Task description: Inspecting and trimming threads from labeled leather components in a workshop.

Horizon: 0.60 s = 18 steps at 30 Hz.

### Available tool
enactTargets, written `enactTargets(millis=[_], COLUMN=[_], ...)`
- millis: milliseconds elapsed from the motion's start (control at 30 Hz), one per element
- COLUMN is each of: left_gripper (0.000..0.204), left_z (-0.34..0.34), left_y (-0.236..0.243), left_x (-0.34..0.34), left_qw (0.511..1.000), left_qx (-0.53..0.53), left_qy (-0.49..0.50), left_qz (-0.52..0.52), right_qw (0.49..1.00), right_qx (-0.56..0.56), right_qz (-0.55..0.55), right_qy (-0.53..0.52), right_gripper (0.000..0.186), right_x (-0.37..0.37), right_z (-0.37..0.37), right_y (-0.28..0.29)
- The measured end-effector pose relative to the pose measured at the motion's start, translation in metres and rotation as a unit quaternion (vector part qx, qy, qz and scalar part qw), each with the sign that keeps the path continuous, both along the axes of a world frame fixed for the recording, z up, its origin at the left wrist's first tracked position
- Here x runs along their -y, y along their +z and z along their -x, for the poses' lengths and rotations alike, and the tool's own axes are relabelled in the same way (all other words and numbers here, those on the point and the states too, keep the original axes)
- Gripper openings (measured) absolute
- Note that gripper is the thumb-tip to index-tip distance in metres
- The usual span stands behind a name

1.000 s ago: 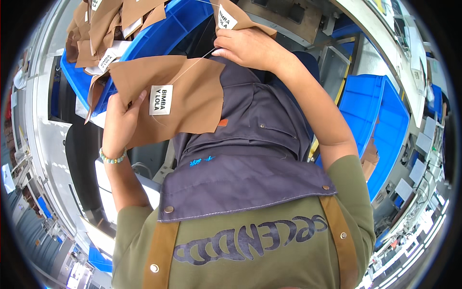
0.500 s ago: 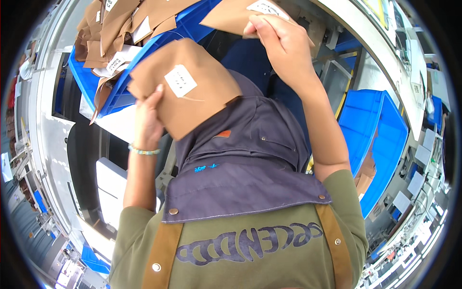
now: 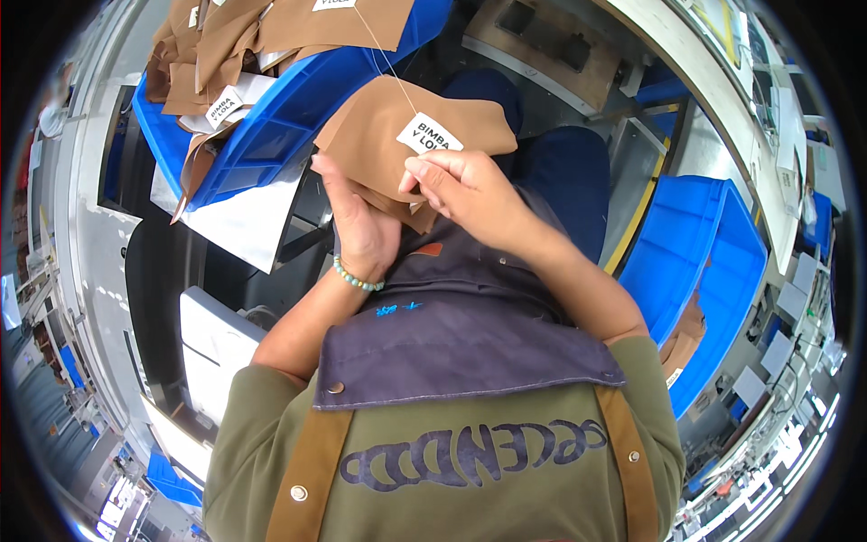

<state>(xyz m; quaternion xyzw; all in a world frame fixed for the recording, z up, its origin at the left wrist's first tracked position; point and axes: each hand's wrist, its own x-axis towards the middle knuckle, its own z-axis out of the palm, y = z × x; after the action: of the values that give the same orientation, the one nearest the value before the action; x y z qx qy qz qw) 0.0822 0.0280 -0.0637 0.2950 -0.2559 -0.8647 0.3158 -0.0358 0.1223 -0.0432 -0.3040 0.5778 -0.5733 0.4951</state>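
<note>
A flat brown fabric or leather piece (image 3: 370,126) with a white printed label (image 3: 424,134) lies between my hands, above my lap. My left hand (image 3: 370,235) cups its near left side, thumb raised at the edge, other fingers hidden behind the piece. Over the label's lower edge, my right hand (image 3: 474,194) is closed in a pinch; what sits between its fingertips is too small to make out. More brown layers show below the piece. A thin thread (image 3: 384,59) runs from the label up to another labelled brown piece (image 3: 361,25) on the blue bin.
At the upper left, a blue bin (image 3: 271,135) is heaped with brown labelled pieces (image 3: 212,54). A second blue bin (image 3: 673,253) stands to the right, with brown pieces (image 3: 688,330) inside. A white panel (image 3: 244,230) lies under the left bin. A grey apron (image 3: 470,352) covers my front.
My right hand has let go of the upper brown piece, which now rests over the left bin, and has come down to the lower piece. My left hand has moved right with that piece.
</note>
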Motion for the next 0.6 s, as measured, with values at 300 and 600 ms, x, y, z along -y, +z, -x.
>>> enactTargets(millis=[300, 600], left_gripper=[0.045, 0.042], left_z=[0.009, -0.035], left_y=[-0.003, 0.037], left_x=[0.024, 0.079], left_qw=[0.994, 0.962], left_qx=[0.084, 0.177], left_qy=[-0.039, -0.144], left_qz=[0.06, 0.147], right_qw=[0.986, 0.914], right_qx=[0.034, -0.399], right_qz=[0.124, 0.03], right_qy=[0.105, -0.06], right_gripper=[0.056, 0.03], right_x=[-0.005, 0.008], right_z=[0.064, 0.102], right_y=[0.069, 0.007])
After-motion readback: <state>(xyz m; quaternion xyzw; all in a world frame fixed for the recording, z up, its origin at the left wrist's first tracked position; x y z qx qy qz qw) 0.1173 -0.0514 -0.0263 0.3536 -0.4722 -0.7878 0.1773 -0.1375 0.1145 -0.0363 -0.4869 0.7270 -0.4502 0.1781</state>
